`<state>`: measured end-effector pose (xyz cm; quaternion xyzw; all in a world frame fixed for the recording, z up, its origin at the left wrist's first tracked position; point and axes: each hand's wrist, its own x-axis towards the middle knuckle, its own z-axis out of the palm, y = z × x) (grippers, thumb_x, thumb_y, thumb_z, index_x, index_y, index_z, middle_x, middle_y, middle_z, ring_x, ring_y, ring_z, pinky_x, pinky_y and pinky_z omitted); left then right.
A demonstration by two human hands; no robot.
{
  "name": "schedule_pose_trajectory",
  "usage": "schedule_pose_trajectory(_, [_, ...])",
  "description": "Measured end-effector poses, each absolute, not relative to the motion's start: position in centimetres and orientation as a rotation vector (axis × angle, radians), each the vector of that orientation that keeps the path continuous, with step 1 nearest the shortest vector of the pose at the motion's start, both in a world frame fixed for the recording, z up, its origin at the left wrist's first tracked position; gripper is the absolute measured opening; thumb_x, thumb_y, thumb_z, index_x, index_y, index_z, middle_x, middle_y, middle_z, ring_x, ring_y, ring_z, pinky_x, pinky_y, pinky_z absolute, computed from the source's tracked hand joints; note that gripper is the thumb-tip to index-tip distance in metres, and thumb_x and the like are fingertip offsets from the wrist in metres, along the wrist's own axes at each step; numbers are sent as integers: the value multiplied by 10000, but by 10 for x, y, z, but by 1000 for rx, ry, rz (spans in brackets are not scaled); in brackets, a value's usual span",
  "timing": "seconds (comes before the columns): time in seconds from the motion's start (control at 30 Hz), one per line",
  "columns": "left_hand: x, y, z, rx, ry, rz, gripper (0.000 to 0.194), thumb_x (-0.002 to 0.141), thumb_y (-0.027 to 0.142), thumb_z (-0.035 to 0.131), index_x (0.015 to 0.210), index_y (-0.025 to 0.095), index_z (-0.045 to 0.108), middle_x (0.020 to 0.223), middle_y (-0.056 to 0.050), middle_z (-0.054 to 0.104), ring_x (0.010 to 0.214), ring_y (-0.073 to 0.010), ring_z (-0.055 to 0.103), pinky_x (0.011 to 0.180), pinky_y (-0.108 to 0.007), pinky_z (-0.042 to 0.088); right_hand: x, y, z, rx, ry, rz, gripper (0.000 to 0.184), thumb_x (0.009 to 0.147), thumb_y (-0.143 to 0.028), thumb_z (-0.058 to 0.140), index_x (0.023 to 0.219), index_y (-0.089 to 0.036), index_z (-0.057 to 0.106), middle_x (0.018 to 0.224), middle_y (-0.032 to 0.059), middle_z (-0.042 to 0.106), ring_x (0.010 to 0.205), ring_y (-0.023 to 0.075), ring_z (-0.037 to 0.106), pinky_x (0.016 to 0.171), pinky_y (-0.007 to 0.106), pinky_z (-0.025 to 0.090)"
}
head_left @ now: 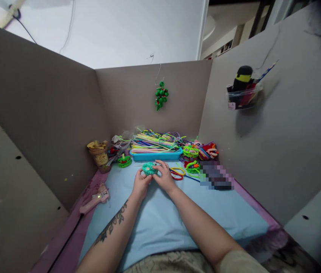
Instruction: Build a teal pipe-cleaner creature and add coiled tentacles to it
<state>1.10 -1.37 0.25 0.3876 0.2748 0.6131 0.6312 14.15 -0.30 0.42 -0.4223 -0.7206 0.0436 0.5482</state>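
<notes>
A small teal fuzzy round piece (pixel 149 168) made of pipe cleaner sits low over the light blue mat (pixel 160 216), held between both hands. My left hand (pixel 141 184) grips its left side with curled fingers. My right hand (pixel 164 175) closes on its right side, thumb and fingers pinching it. Just beyond the hands stands a blue tray (pixel 156 155) heaped with coloured pipe cleaners (pixel 151 143).
Red and yellow rings (pixel 177 172) and green fuzzy pieces (pixel 192 167) lie to the right, another green piece (pixel 124 161) to the left. A pink glue gun (pixel 94 199) lies at the left edge. Cardboard walls surround the mat; a green ornament (pixel 161 96) hangs on the back wall.
</notes>
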Motion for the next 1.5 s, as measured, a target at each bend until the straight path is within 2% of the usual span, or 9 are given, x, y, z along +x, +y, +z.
schedule_pose_trajectory(0.2, [11,-11,-2,878,627,1410,642,547,169,817,1060,197,432,828,-30,700,690,-140,649,678,-245,469,141,-3,4,-987,-1700,153,311,681,-97,588,951,-244,636,1200,59,538,1137,242,453,989,449,353])
schedule_pose_trajectory(0.37, [8,-7,-2,822,581,1418,571,563,149,806,1024,196,472,854,-28,685,761,-152,651,743,-277,486,140,-2,1,-988,-1683,296,438,691,-145,614,1111,-270,602,1278,66,474,1210,245,415,1025,449,327])
schedule_pose_trajectory(0.5, [2,-3,0,766,528,1427,510,579,123,792,1004,187,518,895,-33,668,844,-172,642,822,-306,482,135,5,-9,-936,-1452,750,730,652,-248,688,1320,-319,400,1406,86,325,1216,257,439,936,438,424])
schedule_pose_trajectory(0.57, [0,-2,2,743,480,1422,476,588,97,776,992,182,539,925,-35,664,890,-173,635,865,-305,473,132,8,-13,-847,-1216,1067,808,630,-272,716,1341,-311,333,1348,105,405,1085,235,553,852,416,481])
schedule_pose_trajectory(0.67, [-1,-2,3,695,438,1374,409,619,82,747,975,171,564,954,-33,660,901,-156,634,867,-279,478,130,9,-13,-659,-956,1444,715,599,-229,750,1237,-264,429,1089,58,597,876,187,636,776,368,514])
schedule_pose_trajectory(0.87, [3,-2,-4,670,467,1288,331,637,78,733,929,167,603,922,-21,657,828,-119,637,771,-217,501,129,2,-5,-484,-853,1575,558,544,-92,733,1054,-225,550,847,-7,661,750,169,639,654,287,522])
schedule_pose_trajectory(1.1, [6,-7,-1,755,541,1315,365,614,127,774,930,170,596,867,-20,667,757,-108,633,690,-195,484,132,8,-11,-428,-782,1582,414,621,-136,692,996,-242,553,845,-11,671,746,164,652,697,317,524])
schedule_pose_trajectory(1.33, [-4,-6,8,710,637,1407,740,602,135,789,1214,290,403,996,-31,655,838,-140,659,707,-226,493,140,15,-15,-450,-571,1635,344,616,-84,670,901,-246,566,707,-44,666,637,144,648,706,339,541])
schedule_pose_trajectory(1.5, [-8,-6,9,761,547,1337,618,640,177,772,1185,241,485,907,-32,669,862,-166,650,754,-265,499,140,11,-11,-439,-598,1689,349,629,-87,667,928,-236,565,739,-33,676,641,123,643,719,301,531])
